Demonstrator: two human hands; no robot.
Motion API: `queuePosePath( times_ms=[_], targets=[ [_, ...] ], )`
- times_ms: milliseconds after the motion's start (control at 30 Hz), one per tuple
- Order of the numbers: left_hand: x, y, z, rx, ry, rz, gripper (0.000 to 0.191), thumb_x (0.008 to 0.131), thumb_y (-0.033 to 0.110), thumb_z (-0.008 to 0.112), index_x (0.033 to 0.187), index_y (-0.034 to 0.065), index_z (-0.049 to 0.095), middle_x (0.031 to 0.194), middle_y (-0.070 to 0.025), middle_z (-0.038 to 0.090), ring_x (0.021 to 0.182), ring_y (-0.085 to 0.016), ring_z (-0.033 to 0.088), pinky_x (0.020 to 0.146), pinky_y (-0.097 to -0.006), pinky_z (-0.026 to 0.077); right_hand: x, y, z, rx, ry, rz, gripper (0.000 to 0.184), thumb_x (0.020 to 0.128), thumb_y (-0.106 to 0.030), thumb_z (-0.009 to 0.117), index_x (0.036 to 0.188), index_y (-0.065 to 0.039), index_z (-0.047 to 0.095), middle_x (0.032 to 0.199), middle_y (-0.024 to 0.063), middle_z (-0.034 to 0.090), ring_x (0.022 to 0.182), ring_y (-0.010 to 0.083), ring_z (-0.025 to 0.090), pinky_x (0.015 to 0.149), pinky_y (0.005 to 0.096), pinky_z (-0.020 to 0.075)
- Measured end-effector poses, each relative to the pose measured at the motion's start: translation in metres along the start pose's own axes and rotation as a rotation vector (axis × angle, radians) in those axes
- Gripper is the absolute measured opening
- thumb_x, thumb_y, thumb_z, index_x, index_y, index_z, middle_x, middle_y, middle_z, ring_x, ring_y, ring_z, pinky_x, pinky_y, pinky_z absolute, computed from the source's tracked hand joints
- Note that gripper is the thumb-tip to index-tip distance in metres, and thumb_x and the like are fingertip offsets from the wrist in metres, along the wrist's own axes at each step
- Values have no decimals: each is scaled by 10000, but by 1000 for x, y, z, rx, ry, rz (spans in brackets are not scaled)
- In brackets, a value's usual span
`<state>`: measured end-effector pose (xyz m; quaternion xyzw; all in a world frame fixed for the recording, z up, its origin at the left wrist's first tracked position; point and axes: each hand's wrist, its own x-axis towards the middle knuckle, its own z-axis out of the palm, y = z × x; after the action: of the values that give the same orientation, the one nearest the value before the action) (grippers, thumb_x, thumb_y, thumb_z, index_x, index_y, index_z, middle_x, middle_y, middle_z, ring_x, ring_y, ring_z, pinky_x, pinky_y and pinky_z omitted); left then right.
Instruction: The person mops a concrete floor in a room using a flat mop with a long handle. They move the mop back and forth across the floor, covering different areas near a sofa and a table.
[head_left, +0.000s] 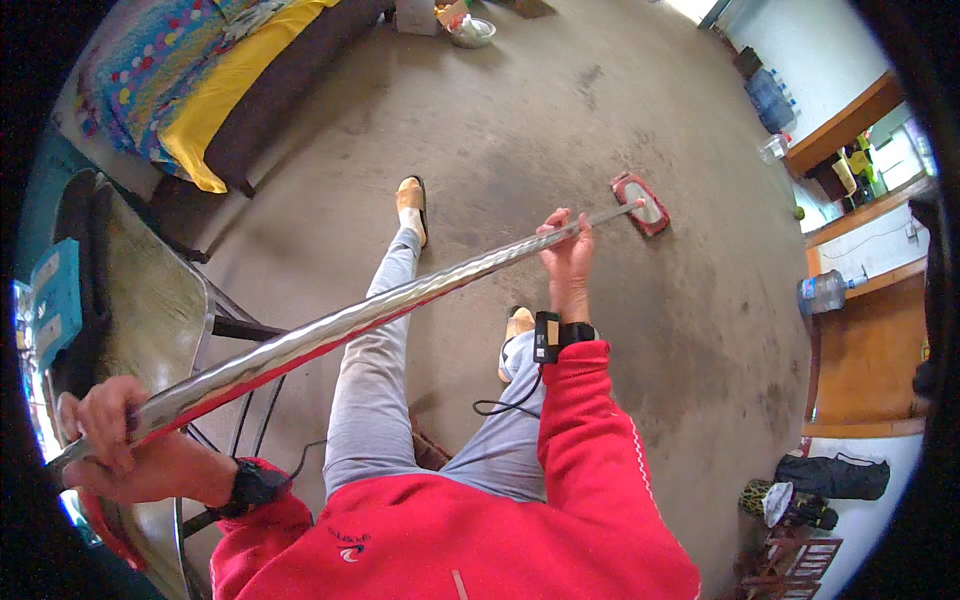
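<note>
A long metal mop handle (360, 315) crosses the view from lower left to upper right. My left hand (124, 442) grips it close to its near end, at the lower left. Farther along, my right hand (568, 247) is closed around the handle, nearer the mop head. The flat mop head (646, 205), with a red pad and a pale plate, rests on the grey floor (697, 300) ahead and to the right. Both wrists have black straps, and a small device with a cable is on the right one.
A table (150, 277) with metal legs stands close at the left. Beyond it is a bed or couch with a yellow cloth (217, 90). A basin (471, 31) sits at the far end. Water jugs (825, 291), black bags (832, 476) and a wooden rack (802, 559) line the right wall.
</note>
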<state>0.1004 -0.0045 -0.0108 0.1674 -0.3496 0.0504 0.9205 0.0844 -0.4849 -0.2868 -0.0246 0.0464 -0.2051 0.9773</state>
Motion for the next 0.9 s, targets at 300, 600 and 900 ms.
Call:
queuePosePath(
  times_ms=[300,600,900],
  targets=[
    [1,-20,-27,224,36,-50,245,920,319,506,833,101,435,511,68,344,518,-44,330,582,-237,317,2,1,1,-55,2,-144,179,842,-174,577,927,-28,518,819,46,569,767,149,556,728,300,440],
    [-25,-134,-80,413,12,-271,274,924,335,458,808,87,466,589,9,381,577,-133,374,691,-318,354,27,-29,-30,48,99,-389,144,846,-34,538,973,35,532,904,112,605,820,196,601,782,289,522],
    [-147,-323,-99,397,-290,-793,67,788,30,618,849,22,594,1009,-106,608,1107,-276,520,948,-376,387,14,-57,-77,-481,461,-626,179,942,-158,421,941,6,493,894,84,553,740,154,532,676,287,487]
  ],
)
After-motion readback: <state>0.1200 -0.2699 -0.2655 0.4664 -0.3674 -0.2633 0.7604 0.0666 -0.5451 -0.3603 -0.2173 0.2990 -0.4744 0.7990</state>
